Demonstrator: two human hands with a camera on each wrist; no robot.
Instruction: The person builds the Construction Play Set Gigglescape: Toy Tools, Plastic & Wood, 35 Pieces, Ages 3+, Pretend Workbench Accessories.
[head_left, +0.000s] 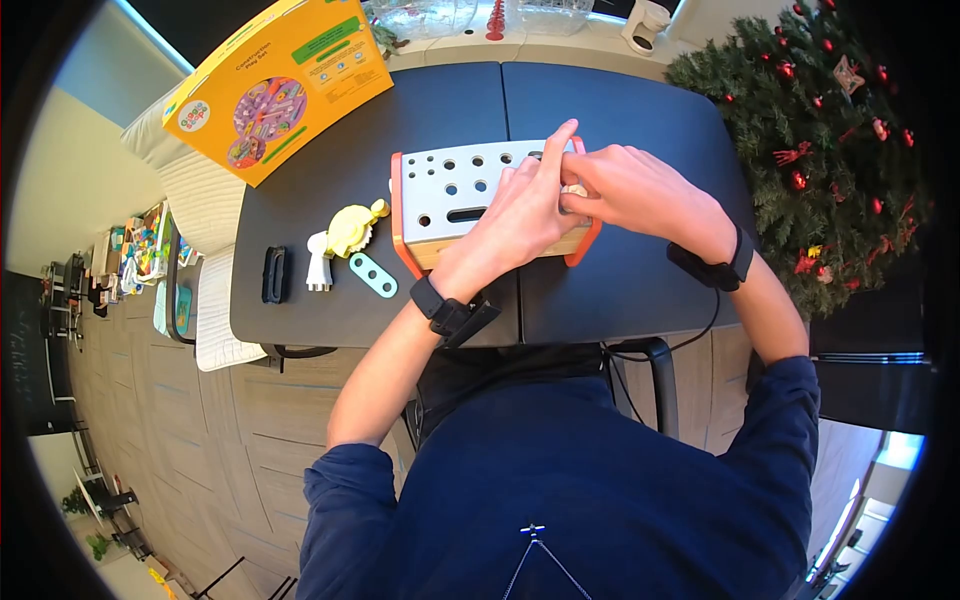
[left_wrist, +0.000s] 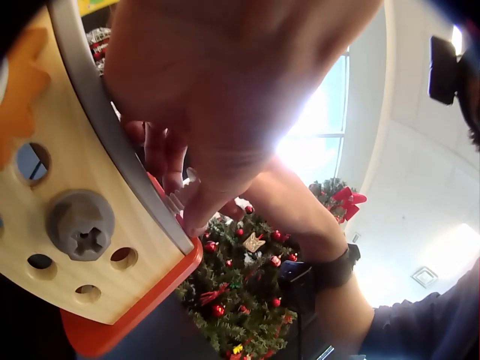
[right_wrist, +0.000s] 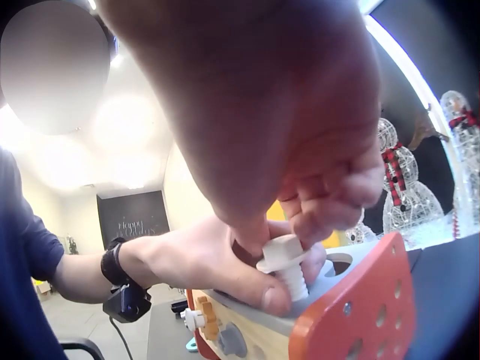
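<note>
A white toy bolt (right_wrist: 283, 253) with a hex head and threaded shaft stands tilted at the top panel of a toy workbench (head_left: 440, 205), near its right end. My left hand (head_left: 525, 205) reaches over the panel and pinches the bolt's shaft, its thumb lying alongside the thread. From the right, my right hand (head_left: 640, 190) pinches the bolt's head between thumb and fingers. In the left wrist view, a grey cross-slotted screw (left_wrist: 81, 225) and an orange gear (left_wrist: 22, 90) sit on the bench's wooden side. The red end panel (right_wrist: 360, 307) is close below the right hand.
Left of the bench lie a yellow toy piece (head_left: 350, 232), a white piece (head_left: 318, 265), a teal strip with holes (head_left: 373, 275) and a black holder (head_left: 275, 275). A yellow box (head_left: 290, 90) stands behind. A decorated tree (head_left: 815, 160) is at the right.
</note>
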